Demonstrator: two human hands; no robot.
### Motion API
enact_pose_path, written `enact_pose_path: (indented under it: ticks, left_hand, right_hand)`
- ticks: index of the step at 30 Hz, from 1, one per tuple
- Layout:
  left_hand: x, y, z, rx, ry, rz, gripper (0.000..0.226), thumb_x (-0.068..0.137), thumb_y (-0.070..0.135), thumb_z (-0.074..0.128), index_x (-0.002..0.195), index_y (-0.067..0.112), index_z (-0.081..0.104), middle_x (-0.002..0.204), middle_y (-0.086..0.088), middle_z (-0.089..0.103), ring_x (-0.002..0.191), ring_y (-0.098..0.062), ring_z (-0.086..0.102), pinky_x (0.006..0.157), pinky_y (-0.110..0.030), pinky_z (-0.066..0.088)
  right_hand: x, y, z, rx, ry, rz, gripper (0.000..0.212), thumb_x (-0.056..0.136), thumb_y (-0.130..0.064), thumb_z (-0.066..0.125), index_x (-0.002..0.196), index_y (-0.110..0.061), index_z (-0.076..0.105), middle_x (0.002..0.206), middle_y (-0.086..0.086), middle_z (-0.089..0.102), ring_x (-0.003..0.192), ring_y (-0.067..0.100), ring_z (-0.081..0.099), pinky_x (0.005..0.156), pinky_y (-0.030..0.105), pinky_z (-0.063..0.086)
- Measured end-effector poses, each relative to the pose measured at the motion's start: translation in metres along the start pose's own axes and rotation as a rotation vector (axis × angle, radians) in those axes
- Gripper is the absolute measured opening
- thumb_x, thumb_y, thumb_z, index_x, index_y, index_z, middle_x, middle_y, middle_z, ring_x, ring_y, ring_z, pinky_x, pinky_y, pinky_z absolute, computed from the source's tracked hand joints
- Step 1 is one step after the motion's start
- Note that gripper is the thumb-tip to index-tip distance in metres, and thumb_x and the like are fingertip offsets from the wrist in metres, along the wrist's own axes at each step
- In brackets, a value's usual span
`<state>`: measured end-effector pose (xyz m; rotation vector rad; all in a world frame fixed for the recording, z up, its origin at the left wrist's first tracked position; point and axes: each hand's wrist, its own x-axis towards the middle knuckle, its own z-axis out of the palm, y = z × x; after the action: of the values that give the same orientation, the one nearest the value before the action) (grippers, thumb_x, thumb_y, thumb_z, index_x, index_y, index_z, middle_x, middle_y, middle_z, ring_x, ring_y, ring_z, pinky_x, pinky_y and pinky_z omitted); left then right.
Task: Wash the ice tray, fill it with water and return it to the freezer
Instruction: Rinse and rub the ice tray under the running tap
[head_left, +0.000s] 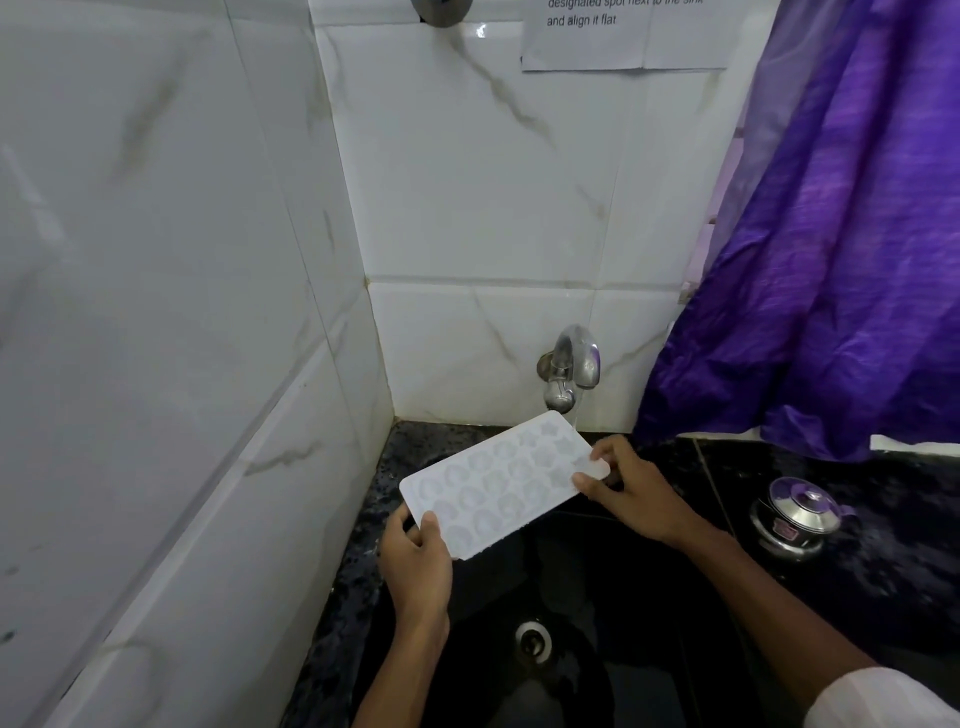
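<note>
Two hands grip ice tray (500, 488) at centre frame: left hand (415, 558) pinches near corner, right hand (631, 488) far corner, tilting cavities toward tap (569, 371) stream over sink (597, 597).

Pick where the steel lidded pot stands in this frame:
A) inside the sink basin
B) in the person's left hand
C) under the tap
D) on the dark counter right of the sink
D: the steel lidded pot sits on the dark counter, right of the sink.
</note>
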<state>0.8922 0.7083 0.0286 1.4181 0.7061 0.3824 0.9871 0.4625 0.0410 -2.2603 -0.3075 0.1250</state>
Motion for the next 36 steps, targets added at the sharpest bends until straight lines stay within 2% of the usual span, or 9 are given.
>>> enact_pose_path:
  ticks: [2, 5, 8, 13, 15, 18, 24, 29, 36]
  left_hand:
    - [0.001, -0.007, -0.003, 0.033, -0.006, -0.007, 0.021, 0.1, 0.014, 0.053, 0.121, 0.014, 0.06, 0.11, -0.008, 0.07, 0.093, -0.021, 0.07, 0.077, -0.04, 0.06]
    - [-0.001, -0.018, -0.005, 0.079, -0.016, 0.005, 0.026, 0.101, 0.014, 0.053, 0.126, 0.011, 0.059, 0.111, -0.008, 0.069, 0.093, -0.02, 0.069, 0.075, -0.037, 0.058]
    - [-0.006, -0.025, -0.005, 0.114, -0.036, 0.009, 0.026, 0.101, 0.013, 0.053, 0.126, 0.011, 0.059, 0.109, -0.008, 0.069, 0.092, -0.019, 0.069, 0.076, -0.038, 0.058]
    - [-0.017, -0.034, -0.003, 0.174, -0.061, 0.001, 0.027, 0.101, 0.014, 0.054, 0.128, 0.015, 0.056, 0.107, -0.005, 0.07, 0.094, -0.02, 0.069, 0.085, -0.046, 0.059]
    - [-0.02, -0.036, -0.002, 0.191, -0.06, 0.01, 0.028, 0.101, 0.014, 0.054, 0.129, 0.015, 0.055, 0.107, -0.005, 0.07, 0.095, -0.021, 0.07, 0.085, -0.047, 0.059]
    - [-0.026, -0.037, -0.001, 0.229, -0.053, 0.036, 0.024, 0.1, 0.012, 0.055, 0.123, 0.018, 0.056, 0.105, -0.002, 0.07, 0.096, -0.02, 0.069, 0.086, -0.049, 0.059]
    - [-0.038, -0.038, 0.0, 0.333, 0.009, 0.143, 0.017, 0.098, 0.008, 0.057, 0.108, 0.022, 0.056, 0.104, 0.0, 0.068, 0.096, -0.019, 0.066, 0.083, -0.04, 0.056]
    - [-0.046, -0.038, 0.004, 0.381, 0.069, 0.216, 0.016, 0.097, 0.008, 0.058, 0.106, 0.02, 0.057, 0.101, 0.002, 0.068, 0.099, -0.02, 0.068, 0.085, -0.039, 0.055]
    - [-0.061, -0.032, 0.007, 0.402, 0.117, 0.38, 0.01, 0.097, 0.009, 0.058, 0.101, 0.018, 0.058, 0.091, 0.013, 0.068, 0.092, -0.013, 0.068, 0.084, -0.038, 0.054]
  right_hand:
    - [-0.004, 0.003, 0.004, 0.172, 0.063, 0.093, 0.037, 0.092, -0.046, 0.059, 0.119, -0.025, 0.046, 0.105, -0.004, 0.066, 0.089, 0.011, 0.067, 0.078, 0.032, 0.059]
    - [-0.011, 0.012, 0.009, 0.231, 0.087, 0.195, 0.044, 0.096, -0.037, 0.057, 0.135, -0.019, 0.046, 0.096, -0.004, 0.068, 0.089, 0.012, 0.067, 0.078, 0.029, 0.059]
    - [-0.018, 0.026, 0.013, 0.189, 0.085, 0.233, 0.043, 0.098, -0.034, 0.055, 0.137, -0.017, 0.05, 0.095, -0.005, 0.066, 0.087, 0.013, 0.067, 0.078, 0.028, 0.058]
    - [-0.028, 0.046, 0.013, 0.061, 0.076, 0.206, 0.022, 0.097, -0.025, 0.057, 0.115, -0.017, 0.068, 0.093, -0.007, 0.07, 0.079, 0.007, 0.068, 0.081, 0.034, 0.058]
    - [-0.031, 0.052, 0.012, 0.056, 0.066, 0.216, 0.018, 0.095, -0.023, 0.061, 0.109, -0.016, 0.069, 0.09, -0.009, 0.071, 0.079, 0.003, 0.067, 0.08, 0.028, 0.057]
    - [-0.034, 0.057, 0.008, 0.058, 0.038, 0.231, 0.012, 0.092, -0.021, 0.066, 0.101, -0.014, 0.068, 0.082, -0.009, 0.071, 0.073, -0.001, 0.066, 0.067, 0.011, 0.049]
    - [-0.036, 0.063, 0.002, 0.056, 0.025, 0.165, 0.009, 0.087, -0.018, 0.072, 0.087, -0.017, 0.064, 0.076, -0.012, 0.07, 0.068, -0.01, 0.063, 0.063, 0.003, 0.044]
    - [-0.036, 0.07, -0.003, 0.082, 0.014, 0.108, 0.01, 0.085, -0.018, 0.075, 0.088, -0.015, 0.065, 0.082, -0.007, 0.073, 0.08, 0.0, 0.069, 0.076, 0.017, 0.055]
    - [-0.031, 0.066, -0.021, 0.146, 0.002, 0.005, 0.021, 0.082, -0.009, 0.076, 0.102, -0.008, 0.068, 0.095, 0.0, 0.074, 0.09, 0.006, 0.071, 0.084, 0.023, 0.057]
